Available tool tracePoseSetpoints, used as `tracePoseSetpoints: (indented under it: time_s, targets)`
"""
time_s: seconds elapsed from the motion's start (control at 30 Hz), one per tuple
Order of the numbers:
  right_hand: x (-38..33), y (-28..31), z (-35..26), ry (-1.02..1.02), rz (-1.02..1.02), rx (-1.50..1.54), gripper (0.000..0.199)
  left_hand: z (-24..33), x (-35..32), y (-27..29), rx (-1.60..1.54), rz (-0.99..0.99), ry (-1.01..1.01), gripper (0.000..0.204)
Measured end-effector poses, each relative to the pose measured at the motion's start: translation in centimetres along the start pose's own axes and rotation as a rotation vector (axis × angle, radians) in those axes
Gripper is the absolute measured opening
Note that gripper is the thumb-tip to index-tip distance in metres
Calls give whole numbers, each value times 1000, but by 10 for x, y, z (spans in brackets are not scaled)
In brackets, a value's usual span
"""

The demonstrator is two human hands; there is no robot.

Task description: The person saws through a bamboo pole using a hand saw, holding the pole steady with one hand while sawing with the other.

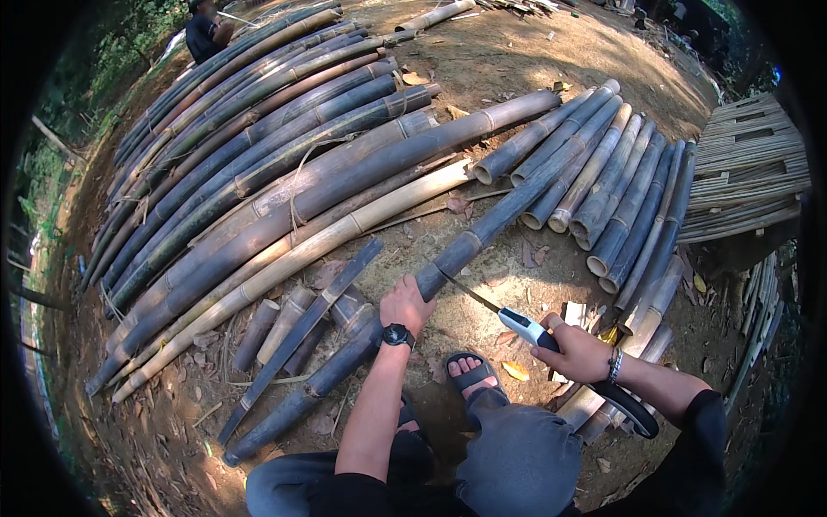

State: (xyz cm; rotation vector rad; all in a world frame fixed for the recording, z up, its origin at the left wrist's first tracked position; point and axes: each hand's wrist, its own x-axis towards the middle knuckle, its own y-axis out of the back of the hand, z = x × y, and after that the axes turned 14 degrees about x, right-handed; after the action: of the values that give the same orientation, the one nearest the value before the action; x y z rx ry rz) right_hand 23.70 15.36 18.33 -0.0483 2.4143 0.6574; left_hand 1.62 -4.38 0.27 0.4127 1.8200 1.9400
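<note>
A long dark bamboo pole (466,247) slants from the lower left toward the upper right in front of me. My left hand (407,306), wearing a black watch, is closed around it. My right hand (575,348) grips the white and black handle of a handsaw (520,325). The saw's thin blade meets the pole just to the right of my left hand. How deep the blade sits in the bamboo I cannot tell. A narrow split bamboo strip (301,329) lies left of my left hand, across short bamboo pieces (257,334).
Many long bamboo poles (284,142) lie side by side at the far left. Several shorter lengths (622,185) rest in a row at the right, near a slatted bamboo panel (749,172). Another person (203,36) is at the upper left. My sandaled foot (470,373) stands below the pole.
</note>
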Motion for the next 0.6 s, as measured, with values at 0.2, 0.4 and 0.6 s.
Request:
tracePoseSetpoints:
  time_s: [0.2,0.4,0.6]
  targets:
    - [-8,-55,17,68,133,-26,39,-14,-3,-7,-9,44,26,54]
    - [10,-103,112,199,584,88,39,-6,1,6,-74,-58,-1,58]
    - [62,-66,96,98,742,224,36,-5,-5,1,84,126,-99,63]
